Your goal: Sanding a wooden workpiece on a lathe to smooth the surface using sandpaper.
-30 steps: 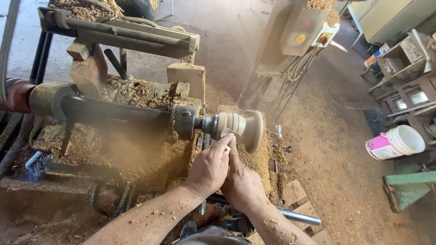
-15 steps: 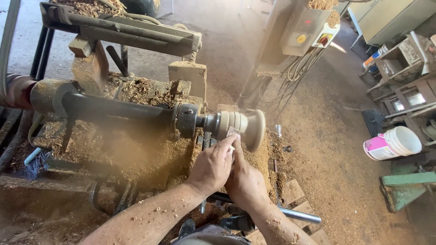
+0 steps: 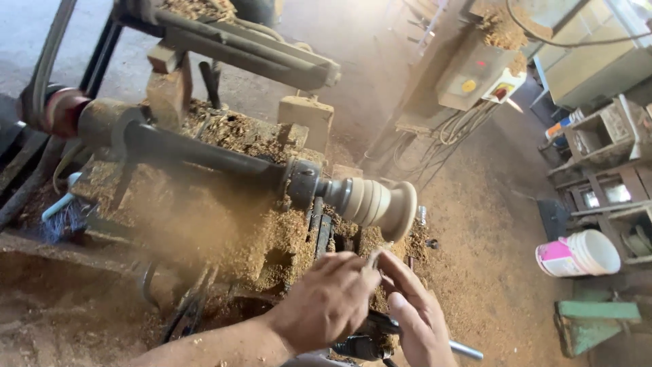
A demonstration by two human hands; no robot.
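Wood, pale and round, sits on the lathe: the wooden piece already has grooves and a wide rim, so much shaping looks done. Below it, the left hand and right hand have fingers curled around a small tool, held apart from the wood.

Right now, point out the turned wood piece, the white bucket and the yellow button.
turned wood piece point(image 3: 380, 204), head view, ribbed middle.
white bucket point(image 3: 594, 250), head view, its side wall.
yellow button point(image 3: 468, 86), head view, button face.
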